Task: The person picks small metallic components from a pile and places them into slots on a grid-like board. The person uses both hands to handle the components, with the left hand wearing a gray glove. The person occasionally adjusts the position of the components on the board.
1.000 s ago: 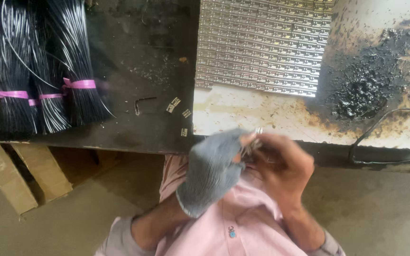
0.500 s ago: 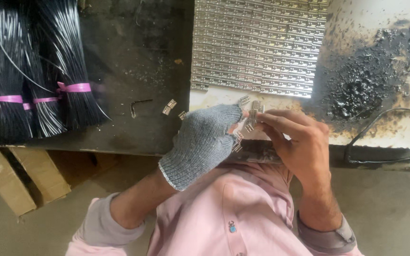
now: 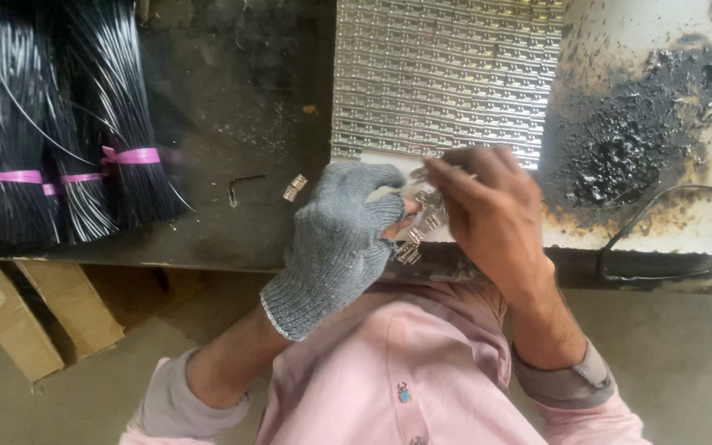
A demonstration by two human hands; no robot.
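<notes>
Hands have risen to the bench edge since a moment ago: gloved left hand (image 3: 341,239) grips a metal clip strip (image 3: 422,227), bare right hand (image 3: 488,210) pinching it, beside the clip sheet (image 3: 447,74).

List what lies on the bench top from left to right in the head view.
Bundles of black wires tied with pink bands → small bent dark metal piece → small loose metal clip → sheet of silvery metal clips in rows → patch of black burnt residue.
</notes>
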